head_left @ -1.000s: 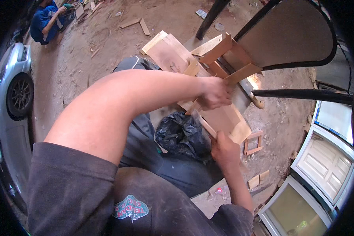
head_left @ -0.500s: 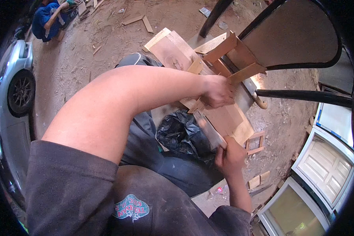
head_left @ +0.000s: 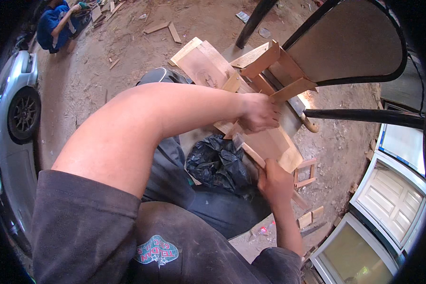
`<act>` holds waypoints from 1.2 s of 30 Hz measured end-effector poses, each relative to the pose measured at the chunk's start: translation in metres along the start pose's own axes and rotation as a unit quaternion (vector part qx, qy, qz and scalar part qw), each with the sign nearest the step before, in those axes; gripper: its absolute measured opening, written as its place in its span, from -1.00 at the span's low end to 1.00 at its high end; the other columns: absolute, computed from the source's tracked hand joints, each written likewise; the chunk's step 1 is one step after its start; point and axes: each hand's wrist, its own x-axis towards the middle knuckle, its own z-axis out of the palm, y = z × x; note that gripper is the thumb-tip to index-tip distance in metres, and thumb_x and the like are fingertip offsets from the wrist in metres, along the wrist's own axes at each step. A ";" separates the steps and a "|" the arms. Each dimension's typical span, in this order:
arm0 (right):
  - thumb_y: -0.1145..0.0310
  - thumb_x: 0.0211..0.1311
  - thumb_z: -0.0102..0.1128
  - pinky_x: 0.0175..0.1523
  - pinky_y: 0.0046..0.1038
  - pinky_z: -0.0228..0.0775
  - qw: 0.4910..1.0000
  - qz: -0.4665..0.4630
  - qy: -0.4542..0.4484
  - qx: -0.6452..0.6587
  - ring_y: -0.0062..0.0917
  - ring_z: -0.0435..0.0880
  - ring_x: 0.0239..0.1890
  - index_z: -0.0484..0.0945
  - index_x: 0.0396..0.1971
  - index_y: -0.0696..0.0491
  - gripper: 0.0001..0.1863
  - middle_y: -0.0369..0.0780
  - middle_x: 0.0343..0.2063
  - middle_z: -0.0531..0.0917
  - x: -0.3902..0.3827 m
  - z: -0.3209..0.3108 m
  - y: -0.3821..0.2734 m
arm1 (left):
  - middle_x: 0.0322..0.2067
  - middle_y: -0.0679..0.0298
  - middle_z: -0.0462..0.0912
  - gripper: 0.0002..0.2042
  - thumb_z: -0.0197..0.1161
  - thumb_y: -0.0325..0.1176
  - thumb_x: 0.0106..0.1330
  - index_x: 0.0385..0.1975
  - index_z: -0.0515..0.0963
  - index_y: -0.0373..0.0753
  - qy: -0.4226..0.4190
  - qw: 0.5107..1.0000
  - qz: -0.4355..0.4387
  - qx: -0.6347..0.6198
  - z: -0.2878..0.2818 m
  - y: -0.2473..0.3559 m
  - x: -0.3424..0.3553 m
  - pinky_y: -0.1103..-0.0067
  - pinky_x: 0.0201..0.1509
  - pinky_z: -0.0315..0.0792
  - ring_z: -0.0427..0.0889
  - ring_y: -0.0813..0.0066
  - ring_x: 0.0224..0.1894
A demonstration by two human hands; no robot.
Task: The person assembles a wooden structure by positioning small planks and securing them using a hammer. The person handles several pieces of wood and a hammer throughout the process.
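My right hand [head_left: 275, 182] is wrapped round the wooden handle of a hammer [head_left: 254, 155]. The hammer's greyish head lies beside a small wooden piece [head_left: 232, 130] at the edge of a wide brown board [head_left: 265, 142]. My left hand [head_left: 260, 112] reaches across with its fingers curled down over the board; what they grip is hidden beneath them. Just beyond it, short wooden strips [head_left: 296, 89] stand joined at angles. A handsaw with a wooden handle [head_left: 310, 125] lies past the left hand.
A black plastic bag [head_left: 217, 161] sits by my lap. A black-framed chair [head_left: 350, 42] stands at the far right. Wood offcuts [head_left: 174, 33] and a small wooden frame [head_left: 306, 173] lie on the dirt floor. A car [head_left: 16, 118] and another person [head_left: 54, 28] are at left.
The hammer, blurred before, shows more clearly now, and its head lies nearer the small wooden piece. My left hand stays in nearly the same place over the board.
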 end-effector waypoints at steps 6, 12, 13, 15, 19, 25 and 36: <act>0.41 0.15 0.33 -0.45 -0.20 0.51 0.994 -0.044 0.064 0.074 -0.16 0.67 -0.52 0.44 -0.38 0.06 -0.80 -0.09 -0.52 0.61 -0.004 -0.007 -0.010 | -0.06 0.15 0.65 -0.59 0.11 -0.20 0.26 0.06 0.57 -0.25 -0.044 0.999 -0.009 -0.011 0.002 -0.002 0.003 0.21 0.15 0.49 0.59 0.13 0.05; 0.40 0.07 0.34 -0.43 -0.18 0.51 0.997 -0.045 0.050 0.030 -0.18 0.65 -0.55 0.44 -0.40 0.06 -0.79 -0.11 -0.56 0.58 -0.005 0.012 0.007 | -0.05 0.14 0.65 -0.59 0.11 -0.19 0.28 0.07 0.58 -0.24 -0.034 0.999 -0.007 -0.014 0.005 -0.003 0.002 0.21 0.16 0.48 0.59 0.14 0.05; 0.41 0.08 0.34 -0.43 -0.19 0.50 0.996 -0.052 0.048 0.046 -0.17 0.64 -0.55 0.46 -0.39 0.06 -0.80 -0.10 -0.56 0.58 -0.005 0.014 0.009 | -0.04 0.14 0.65 -0.59 0.10 -0.19 0.30 0.07 0.58 -0.24 -0.051 0.998 -0.004 -0.023 0.006 -0.004 0.002 0.21 0.17 0.47 0.59 0.14 0.06; 0.42 0.08 0.35 -0.44 -0.19 0.49 0.987 -0.086 0.105 0.087 -0.16 0.63 -0.56 0.49 -0.37 0.06 -0.81 -0.10 -0.58 0.56 -0.003 0.017 0.011 | -0.03 0.13 0.65 -0.60 0.10 -0.19 0.31 0.07 0.58 -0.24 -0.027 1.000 -0.001 -0.011 0.007 -0.004 0.002 0.21 0.17 0.47 0.59 0.14 0.08; 0.43 0.03 0.40 -0.43 -0.16 0.47 0.999 0.003 0.026 0.020 -0.13 0.64 -0.54 0.56 -0.27 0.09 -0.75 -0.09 -0.57 0.56 -0.008 0.015 0.010 | -0.04 0.13 0.64 -0.60 0.10 -0.20 0.32 0.07 0.58 -0.25 -0.037 0.999 -0.017 -0.009 0.004 -0.001 0.001 0.22 0.16 0.47 0.58 0.15 0.09; 0.42 0.08 0.40 -0.39 -0.15 0.49 0.980 -0.048 0.086 0.174 -0.09 0.67 -0.49 0.57 -0.26 0.10 -0.76 -0.07 -0.53 0.59 -0.015 0.012 0.024 | 0.04 0.12 0.64 -0.55 0.09 -0.21 0.32 0.15 0.54 -0.26 -0.080 0.996 -0.024 -0.019 -0.007 0.001 0.005 0.22 0.23 0.46 0.57 0.10 0.14; 0.40 0.17 0.36 -0.35 -0.14 0.50 0.974 -0.047 0.123 0.182 -0.05 0.68 -0.47 0.58 -0.27 0.11 -0.82 -0.02 -0.52 0.63 -0.012 0.008 0.043 | 0.19 0.07 0.60 -0.52 0.05 -0.20 0.37 0.24 0.51 -0.25 -0.118 0.992 -0.034 -0.026 -0.017 0.003 0.007 0.20 0.29 0.44 0.54 0.11 0.25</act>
